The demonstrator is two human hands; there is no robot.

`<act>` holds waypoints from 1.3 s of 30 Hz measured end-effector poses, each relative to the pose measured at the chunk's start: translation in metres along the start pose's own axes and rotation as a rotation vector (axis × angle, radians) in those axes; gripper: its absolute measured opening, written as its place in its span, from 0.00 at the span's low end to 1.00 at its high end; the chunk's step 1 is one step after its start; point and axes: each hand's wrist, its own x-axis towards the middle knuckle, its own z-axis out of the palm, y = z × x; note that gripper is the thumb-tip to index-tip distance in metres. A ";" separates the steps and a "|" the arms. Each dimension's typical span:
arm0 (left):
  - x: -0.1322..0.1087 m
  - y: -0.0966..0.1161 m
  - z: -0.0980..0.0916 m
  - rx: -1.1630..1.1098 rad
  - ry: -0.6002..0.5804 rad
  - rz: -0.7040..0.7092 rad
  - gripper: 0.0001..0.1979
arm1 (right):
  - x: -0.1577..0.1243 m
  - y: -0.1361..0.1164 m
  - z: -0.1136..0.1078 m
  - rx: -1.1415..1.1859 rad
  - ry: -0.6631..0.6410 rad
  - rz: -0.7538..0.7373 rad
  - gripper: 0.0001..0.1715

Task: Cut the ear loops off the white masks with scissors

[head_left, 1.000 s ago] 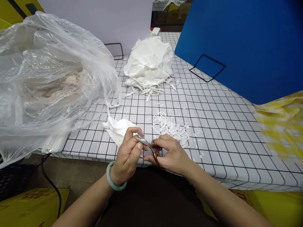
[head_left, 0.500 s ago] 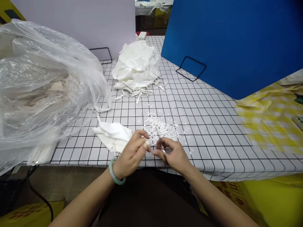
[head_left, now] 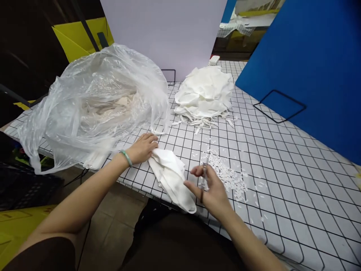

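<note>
A white cloth piece lies bunched at the table's front edge. My left hand, below a green bangle, has its fingers closed on the cloth's upper left end. To the right of the cloth, my right hand holds a small shiny metal tool, perhaps thread snips, with thumb and index finger apart. Many small white pieces are scattered just beyond and right of that hand. Farther back stands a pile of white cloth pieces with narrow straps hanging from it.
A large clear plastic bag with beige cloth inside fills the left of the checked table. A lilac panel stands behind, a blue panel at the right, with a black wire stand by it.
The view has turned left. My left hand has moved from near my right hand to the cloth's far end and taken hold of it. My right hand has opened its thumb and index finger wider.
</note>
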 end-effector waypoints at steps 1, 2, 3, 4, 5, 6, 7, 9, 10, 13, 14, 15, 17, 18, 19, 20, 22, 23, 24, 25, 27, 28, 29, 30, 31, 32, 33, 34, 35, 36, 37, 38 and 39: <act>0.004 0.001 0.000 -0.018 -0.013 0.012 0.11 | 0.008 -0.008 0.016 0.001 -0.015 -0.023 0.21; 0.008 0.003 -0.001 -0.038 -0.024 0.017 0.09 | 0.016 -0.013 0.032 -0.004 -0.034 -0.059 0.20; 0.009 0.006 -0.003 -0.060 -0.033 0.016 0.09 | 0.026 -0.017 0.048 -0.011 -0.055 -0.098 0.18; 0.009 0.009 -0.005 -0.085 -0.039 0.008 0.09 | 0.035 -0.019 0.061 -0.017 -0.066 -0.124 0.17; 0.008 0.012 -0.009 -0.112 -0.042 -0.006 0.08 | 0.044 -0.018 0.072 -0.017 -0.070 -0.134 0.15; 0.005 0.015 -0.012 -0.143 -0.039 -0.029 0.07 | 0.053 -0.017 0.080 -0.014 -0.068 -0.132 0.14; 0.001 0.016 -0.016 -0.175 -0.029 -0.060 0.06 | 0.060 -0.014 0.085 -0.004 -0.063 -0.118 0.13; -0.010 0.018 -0.024 -0.238 0.002 -0.134 0.01 | 0.072 -0.009 0.083 0.038 -0.061 -0.086 0.11; -0.015 0.019 -0.028 -0.266 0.018 -0.166 0.03 | 0.076 -0.008 0.079 0.068 -0.065 -0.075 0.11; -0.029 0.025 -0.032 -0.366 -0.101 -0.238 0.11 | 0.079 -0.011 0.059 0.167 -0.074 -0.066 0.11; -0.032 0.029 -0.031 -0.389 -0.179 -0.255 0.13 | 0.078 -0.014 0.052 0.196 -0.072 -0.068 0.12; -0.034 0.033 -0.029 -0.385 -0.223 -0.258 0.15 | 0.077 -0.016 0.047 0.233 -0.069 -0.067 0.13; -0.039 0.045 -0.020 -0.280 -0.087 -0.226 0.11 | 0.074 -0.021 0.041 0.333 -0.063 -0.052 0.15; -0.042 0.051 -0.015 -0.189 0.099 -0.188 0.08 | 0.073 -0.023 0.039 0.392 -0.063 -0.032 0.17; -0.044 0.058 -0.010 -0.104 0.305 -0.135 0.04 | 0.072 -0.025 0.038 0.446 -0.063 -0.008 0.18; -0.047 0.064 -0.005 -0.051 0.470 -0.075 0.01 | 0.071 -0.026 0.037 0.488 -0.063 0.017 0.19; -0.050 0.075 0.005 -0.061 0.585 0.019 0.02 | 0.070 -0.029 0.035 0.524 -0.062 0.043 0.20; -0.050 0.079 0.008 -0.094 0.567 0.040 0.01 | 0.070 -0.031 0.034 0.528 -0.065 0.044 0.20; -0.049 0.081 0.012 -0.129 0.532 0.035 0.01 | 0.070 -0.033 0.032 0.529 -0.069 0.038 0.20; -0.048 0.083 0.014 -0.164 0.496 0.007 0.04 | 0.070 -0.035 0.030 0.529 -0.078 0.030 0.20; -0.043 0.082 0.014 -0.255 0.414 -0.073 0.10 | 0.070 -0.039 0.025 0.533 -0.104 0.018 0.20; -0.040 0.082 0.012 -0.324 0.347 -0.103 0.10 | 0.069 -0.040 0.023 0.538 -0.119 0.012 0.20; -0.037 0.081 0.009 -0.414 0.257 -0.121 0.09 | 0.069 -0.042 0.020 0.542 -0.133 0.006 0.20; -0.035 0.081 0.005 -0.519 0.157 -0.128 0.07 | 0.069 -0.042 0.017 0.545 -0.145 0.000 0.20; -0.033 0.081 0.000 -0.632 0.062 -0.130 0.05 | 0.069 -0.043 0.015 0.548 -0.155 -0.007 0.20; -0.032 0.082 -0.006 -0.747 -0.023 -0.130 0.04 | 0.069 -0.044 0.013 0.549 -0.161 -0.015 0.20; -0.032 0.083 -0.011 -0.862 -0.092 -0.136 0.05 | 0.069 -0.044 0.011 0.546 -0.164 -0.023 0.20; -0.032 0.085 -0.015 -0.974 -0.144 -0.155 0.06 | 0.069 -0.045 0.009 0.539 -0.165 -0.032 0.19; -0.033 0.087 -0.018 -1.078 -0.179 -0.189 0.08 | 0.069 -0.045 0.007 0.530 -0.166 -0.040 0.19; -0.034 0.088 -0.020 -1.173 -0.202 -0.235 0.11 | 0.069 -0.045 0.006 0.519 -0.170 -0.048 0.19; -0.035 0.090 -0.020 -1.260 -0.222 -0.285 0.13 | 0.069 -0.045 0.005 0.507 -0.175 -0.055 0.19; -0.036 0.092 -0.020 -1.341 -0.243 -0.333 0.15 | 0.068 -0.044 0.004 0.499 -0.184 -0.063 0.19; -0.037 0.094 -0.018 -1.417 -0.268 -0.371 0.16 | 0.068 -0.044 0.003 0.496 -0.197 -0.073 0.19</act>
